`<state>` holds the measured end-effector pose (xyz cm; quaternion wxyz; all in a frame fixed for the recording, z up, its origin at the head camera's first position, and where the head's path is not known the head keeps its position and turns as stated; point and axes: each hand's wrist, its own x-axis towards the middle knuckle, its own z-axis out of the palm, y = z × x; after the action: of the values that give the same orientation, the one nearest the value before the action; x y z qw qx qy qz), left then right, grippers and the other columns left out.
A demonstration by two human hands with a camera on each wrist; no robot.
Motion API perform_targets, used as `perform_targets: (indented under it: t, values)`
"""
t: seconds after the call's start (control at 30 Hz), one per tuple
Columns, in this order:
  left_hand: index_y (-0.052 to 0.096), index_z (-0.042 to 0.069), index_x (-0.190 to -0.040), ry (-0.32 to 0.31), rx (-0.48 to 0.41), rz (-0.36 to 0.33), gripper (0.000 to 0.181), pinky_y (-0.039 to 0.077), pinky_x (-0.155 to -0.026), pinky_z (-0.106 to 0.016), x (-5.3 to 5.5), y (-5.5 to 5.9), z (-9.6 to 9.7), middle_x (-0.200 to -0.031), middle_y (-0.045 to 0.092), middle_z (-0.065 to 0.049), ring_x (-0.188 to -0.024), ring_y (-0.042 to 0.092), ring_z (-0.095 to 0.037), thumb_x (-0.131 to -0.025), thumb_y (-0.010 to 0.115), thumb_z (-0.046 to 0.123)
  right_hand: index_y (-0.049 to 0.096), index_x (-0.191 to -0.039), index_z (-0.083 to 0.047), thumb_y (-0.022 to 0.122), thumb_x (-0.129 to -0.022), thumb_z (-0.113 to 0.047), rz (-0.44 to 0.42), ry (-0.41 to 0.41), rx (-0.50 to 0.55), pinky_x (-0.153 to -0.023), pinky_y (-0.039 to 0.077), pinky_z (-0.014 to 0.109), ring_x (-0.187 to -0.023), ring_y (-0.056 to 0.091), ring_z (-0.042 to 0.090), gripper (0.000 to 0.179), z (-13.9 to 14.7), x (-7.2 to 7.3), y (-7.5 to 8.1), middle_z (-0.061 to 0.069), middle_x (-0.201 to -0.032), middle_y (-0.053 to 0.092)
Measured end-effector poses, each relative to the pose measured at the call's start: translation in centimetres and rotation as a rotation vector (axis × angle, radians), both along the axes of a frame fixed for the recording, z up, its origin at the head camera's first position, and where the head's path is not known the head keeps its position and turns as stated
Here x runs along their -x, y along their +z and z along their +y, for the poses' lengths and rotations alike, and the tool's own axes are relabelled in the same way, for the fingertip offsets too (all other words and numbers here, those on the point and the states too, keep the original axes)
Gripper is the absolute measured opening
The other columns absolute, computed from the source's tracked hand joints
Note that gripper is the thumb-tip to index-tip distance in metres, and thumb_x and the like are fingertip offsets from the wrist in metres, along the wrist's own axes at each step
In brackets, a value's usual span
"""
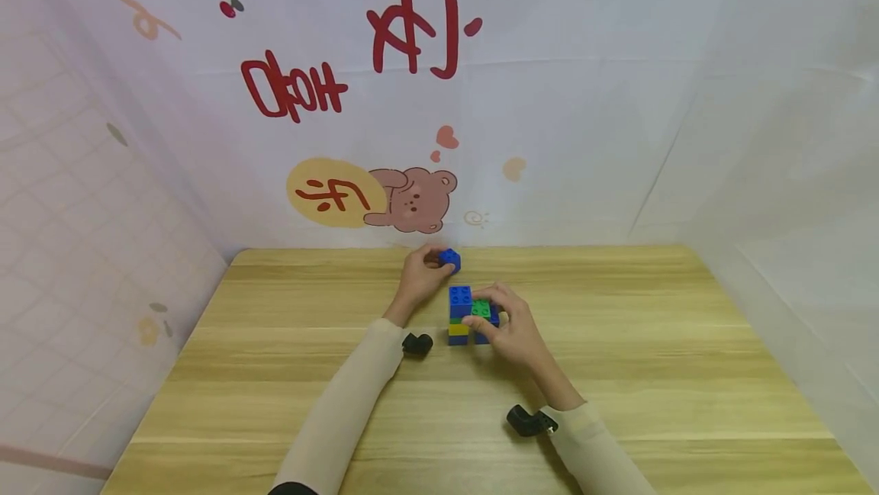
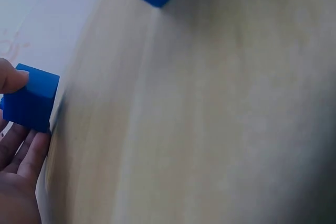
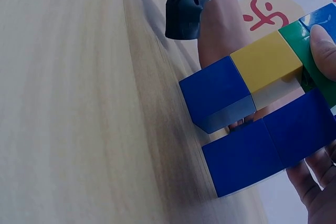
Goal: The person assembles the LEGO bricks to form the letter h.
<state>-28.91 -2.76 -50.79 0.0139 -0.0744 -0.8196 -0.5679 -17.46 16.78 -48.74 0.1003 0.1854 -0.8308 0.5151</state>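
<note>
My left hand (image 1: 420, 278) pinches a small blue toy building brick (image 1: 449, 260) near the table's back edge. In the left wrist view, the thumb lies on one side of this blue brick (image 2: 34, 98) and fingers are beneath it. My right hand (image 1: 513, 331) grips a built block structure around its green brick (image 1: 481, 309), thumb on the near side. One column stacks blue (image 3: 218, 93), yellow (image 3: 268, 61), green and a top blue brick (image 1: 460, 296). Beside it, the second column shows blue bricks (image 3: 244, 156) under the green one. The right fingers partly hide that column.
The wood-grain table (image 1: 275, 373) ends at a white printed cloth (image 1: 584, 98) behind, with more cloth at both sides. Black wrist devices sit on the left cuff (image 1: 417, 344) and by the right cuff (image 1: 532, 421).
</note>
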Motion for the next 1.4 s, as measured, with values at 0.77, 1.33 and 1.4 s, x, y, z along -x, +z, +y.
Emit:
perform_targets:
  t: [0.77,1.33,1.4]
  values:
    - [0.072,0.011,-0.12,0.01,-0.086,-0.008,0.033,0.057,-0.101,-0.041,-2.6,-0.2,-1.3,-0.118,0.071,-0.009,-0.109,0.067,-0.024,-0.088,0.081,0.013,0.072,-0.115,-0.005,0.082,-0.085,-0.007,0.001,-0.005,0.004,-0.074,0.051,0.037,-0.087,0.052,0.015,0.031,-1.0,-1.8,3.0,0.007,-0.098,0.064]
    - [0.072,0.008,-0.121,-0.021,-0.097,0.024,0.028,0.059,-0.095,-0.035,-5.4,0.4,-3.1,-0.114,0.071,-0.011,-0.104,0.066,-0.021,-0.093,0.076,0.008,0.072,-0.115,-0.004,0.082,-0.086,-0.009,-0.017,-0.008,0.005,-0.076,0.051,0.025,-0.09,0.056,0.013,0.031,-1.2,-2.0,3.1,0.009,-0.1,0.066]
    - [0.071,0.008,-0.121,-0.021,-0.099,0.022,0.028,0.059,-0.095,-0.035,-5.7,0.5,-3.2,-0.113,0.071,-0.011,-0.103,0.065,-0.022,-0.093,0.075,0.006,0.072,-0.115,-0.004,0.082,-0.086,-0.009,-0.019,-0.007,0.005,-0.077,0.052,0.027,-0.091,0.056,0.013,0.03,-1.2,-2.0,3.1,0.009,-0.1,0.066]
